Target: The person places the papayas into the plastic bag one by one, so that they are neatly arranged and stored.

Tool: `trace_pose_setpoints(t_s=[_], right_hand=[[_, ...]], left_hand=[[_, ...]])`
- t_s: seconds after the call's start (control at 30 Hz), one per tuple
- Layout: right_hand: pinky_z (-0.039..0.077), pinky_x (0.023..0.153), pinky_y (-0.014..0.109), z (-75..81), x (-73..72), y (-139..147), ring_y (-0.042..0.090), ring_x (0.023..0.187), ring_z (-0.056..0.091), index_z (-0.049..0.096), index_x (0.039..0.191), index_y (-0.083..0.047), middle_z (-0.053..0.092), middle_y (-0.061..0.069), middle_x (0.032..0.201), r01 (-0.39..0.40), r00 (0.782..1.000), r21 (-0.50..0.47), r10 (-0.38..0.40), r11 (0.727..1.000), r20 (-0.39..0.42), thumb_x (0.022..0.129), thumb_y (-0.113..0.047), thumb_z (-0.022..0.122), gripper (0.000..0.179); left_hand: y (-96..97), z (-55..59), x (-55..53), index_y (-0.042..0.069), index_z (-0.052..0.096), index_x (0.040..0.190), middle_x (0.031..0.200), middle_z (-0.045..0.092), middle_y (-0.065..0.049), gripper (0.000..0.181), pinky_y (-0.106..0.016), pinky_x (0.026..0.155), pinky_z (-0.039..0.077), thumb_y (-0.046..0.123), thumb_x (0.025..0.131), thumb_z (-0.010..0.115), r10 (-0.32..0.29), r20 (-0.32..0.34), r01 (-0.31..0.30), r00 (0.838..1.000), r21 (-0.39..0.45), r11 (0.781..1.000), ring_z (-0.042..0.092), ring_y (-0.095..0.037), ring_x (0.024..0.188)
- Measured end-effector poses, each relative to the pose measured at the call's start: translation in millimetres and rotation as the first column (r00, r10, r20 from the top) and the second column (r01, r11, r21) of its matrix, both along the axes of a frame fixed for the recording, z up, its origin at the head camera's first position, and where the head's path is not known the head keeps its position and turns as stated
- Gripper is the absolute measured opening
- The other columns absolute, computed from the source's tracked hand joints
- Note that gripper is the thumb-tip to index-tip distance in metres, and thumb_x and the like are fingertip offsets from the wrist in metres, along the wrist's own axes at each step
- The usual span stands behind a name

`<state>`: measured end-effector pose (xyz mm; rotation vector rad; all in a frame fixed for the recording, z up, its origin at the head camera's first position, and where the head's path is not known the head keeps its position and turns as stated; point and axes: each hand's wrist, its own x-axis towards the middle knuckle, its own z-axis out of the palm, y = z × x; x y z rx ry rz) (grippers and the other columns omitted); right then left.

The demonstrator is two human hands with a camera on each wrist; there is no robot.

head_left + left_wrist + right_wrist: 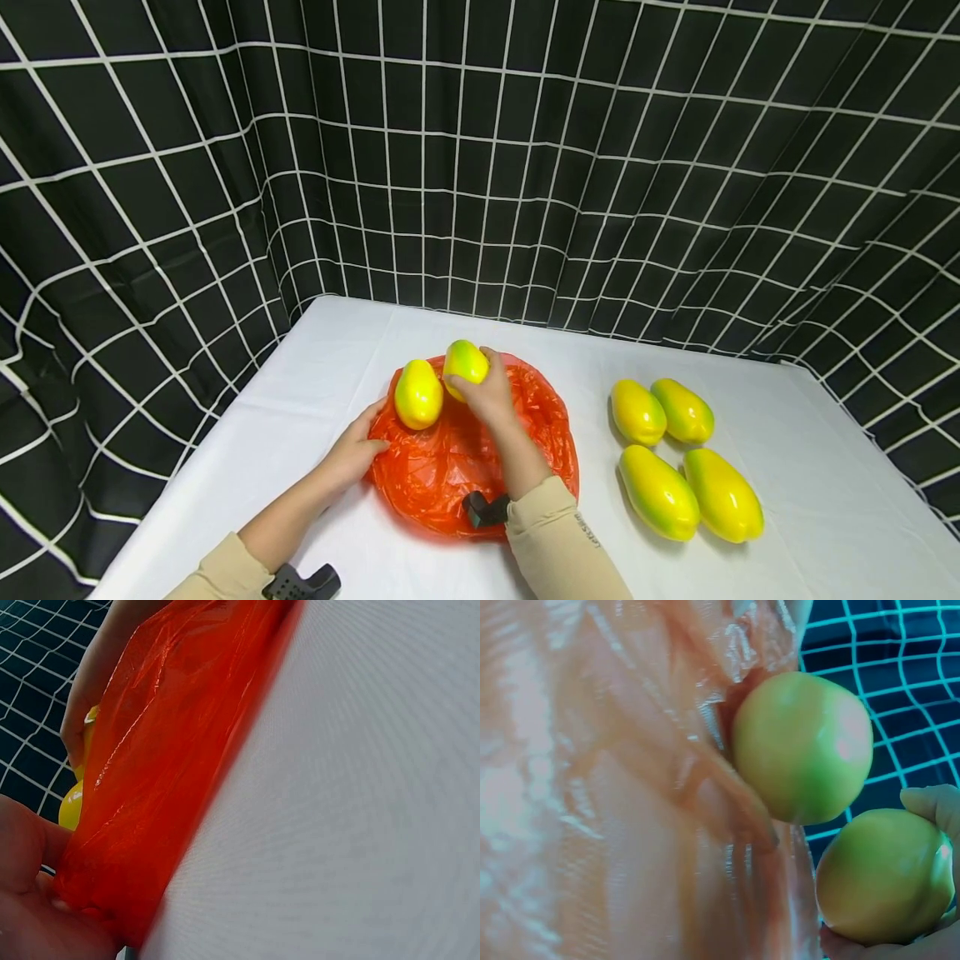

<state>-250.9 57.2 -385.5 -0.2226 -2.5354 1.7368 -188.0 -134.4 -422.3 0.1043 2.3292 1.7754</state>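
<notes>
Head, right hand: your right hand (491, 392) grips the held fruit (462, 365), thumb on the near side, over the far part of the bag.
Head, bag: the red bag (438, 479) lies spread on the white table (810, 475), left of the four spare fruits.
Head, left hand: your left hand (352, 448) holds the bag's left edge, thumb nearest you. Steady this edge lightly; thin film would likely tear under a hard pull.
Head, second fruit: the second fruit (418, 400) stands at the bag's far left, just left of the held fruit. Allow it room; smooth skins probably roll when knocked.
Head, spare fruits: far left (637, 412), far right (684, 410), near left (660, 492) and near right (723, 494), grouped right of the bag.
Head, wrist mount: the black wrist mount (483, 508) hangs over the bag's near part. Raise your wrist if it threatens to snag film.
Left wrist, grip: film covers some of your left fingertips; how firmly they pinch, you cannot tell here.
Right wrist, fruits: the held fruit sits close beside the second; contact with film is unclear. Support its weight fully before loosening your fingers.
</notes>
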Motion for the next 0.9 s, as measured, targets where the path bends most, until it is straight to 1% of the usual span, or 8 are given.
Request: trace_pose_setpoints(t_s=[0.1,0.23,0.37,0.57,0.9], right_hand=[[0.049,0.091,0.045,-6.5,0.9,0.4,0.032,0.104,0.053,0.037,0.137,-0.01,0.05,0.017,0.126,-0.01,1.0,0.0,0.01,1.0,-0.011,0.076,-0.019,0.071,0.071],[0.049,0.091,0.045,-14.2,1.6,1.4,0.032,0.104,0.052,0.038,0.136,-0.009,0.05,0.017,0.124,-0.02,1.0,-0.013,0.02,1.0,0.001,0.076,-0.018,0.071,0.069],[0.048,0.093,0.046,-18.6,1.4,1.9,0.033,0.106,0.051,0.036,0.137,-0.009,0.049,0.018,0.126,-0.015,1.0,-0.023,0.015,1.0,0.018,0.076,-0.017,0.071,0.071],[0.049,0.091,0.046,-22.6,2.3,2.1,0.032,0.105,0.052,0.036,0.138,-0.01,0.05,0.017,0.125,-0.01,0.999,-0.021,0.011,1.0,0.037,0.075,-0.02,0.072,0.073],[0.05,0.089,0.045,-21.8,6.5,2.9,0.032,0.105,0.051,0.035,0.138,-0.013,0.049,0.017,0.125,-0.025,0.999,-0.036,0.027,0.999,0.039,0.075,-0.02,0.072,0.073]], left_hand=[[-0.2,0.2,0.1,0.004,0.019,0.148,0.153,0.019,-0.021,0.066,-0.054,0.114,0.016,-0.006,0.086,0.041,-0.003,0.005,0.003,1.0,-0.001,1.0,0.017,-0.04,0.141],[-0.1,-0.1,-0.2,0.003,0.018,0.148,0.153,0.018,-0.022,0.066,-0.054,0.114,0.015,-0.006,0.086,0.041,-0.006,0.003,0.006,1.0,0.003,1.0,0.016,-0.04,0.141],[0.0,-0.1,-0.6,0.002,0.017,0.147,0.153,0.017,-0.022,0.067,-0.054,0.114,0.014,-0.006,0.086,0.04,-0.01,0.0,0.01,1.0,0.002,1.0,0.015,-0.04,0.141],[-0.6,0.4,-0.4,0.003,0.017,0.148,0.153,0.017,-0.022,0.067,-0.054,0.114,0.013,-0.005,0.086,0.041,-0.009,0.006,0.009,1.0,-0.012,1.0,0.013,-0.04,0.141],[-1.0,-0.1,-1.2,0.003,0.017,0.148,0.153,0.017,-0.022,0.067,-0.054,0.114,0.013,-0.005,0.086,0.041,-0.016,0.002,0.016,1.0,-0.016,1.0,0.013,-0.04,0.141]])
